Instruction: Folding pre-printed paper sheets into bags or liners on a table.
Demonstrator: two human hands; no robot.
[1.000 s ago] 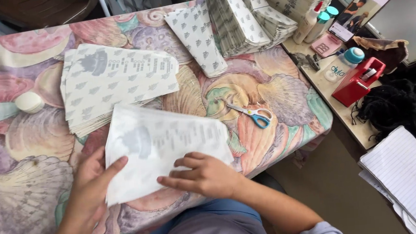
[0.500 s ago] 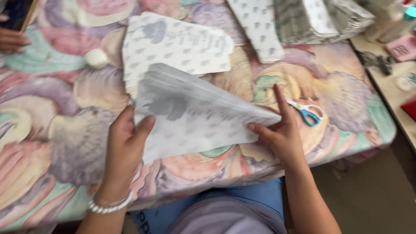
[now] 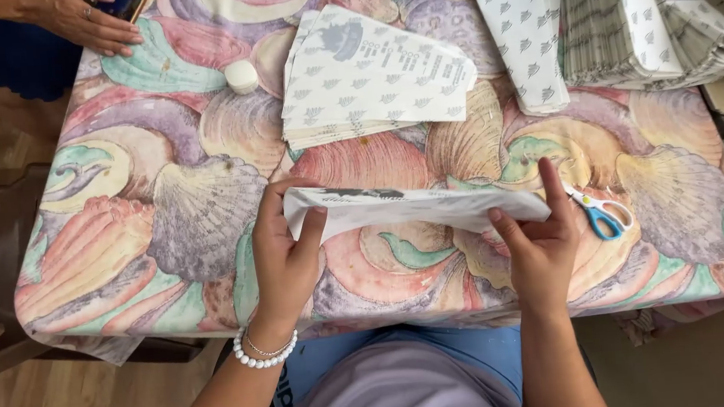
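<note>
Pinching from both ends, the left hand (image 3: 284,257) and the right hand (image 3: 542,245) are holding a printed paper sheet (image 3: 414,208) just above the near part of the table, each set of fingers closed on an end of it, thumb on the near face. The sheet is lying almost edge-on to the camera, long and flat, with its dark printed mark showing near the left end. By the look of it, the folding step is in hand: the paper is being turned or doubled over along its length, and the next move would call for laying it down on the shell-patterned tablecloth (image 3: 165,219) and keeping both ends level so the edges meet (a skewed crease is the risk). Both wrists are reaching forward from the lap, palms turned inward toward each other; the left wrist is wearing a pearl bracelet (image 3: 262,351), and the right index finger is pointing up past the sheet's far edge.

Just right of the right hand, blue-handled scissors (image 3: 601,210) are lying on the cloth. Farther off, a stack of folded printed sheets (image 3: 369,74) is resting mid-table, with a small white round object (image 3: 241,76) beside it. At the far right, bundles of paper bags (image 3: 649,17) are piling up, and another person's hand (image 3: 89,22) is resting at the far left corner
</note>
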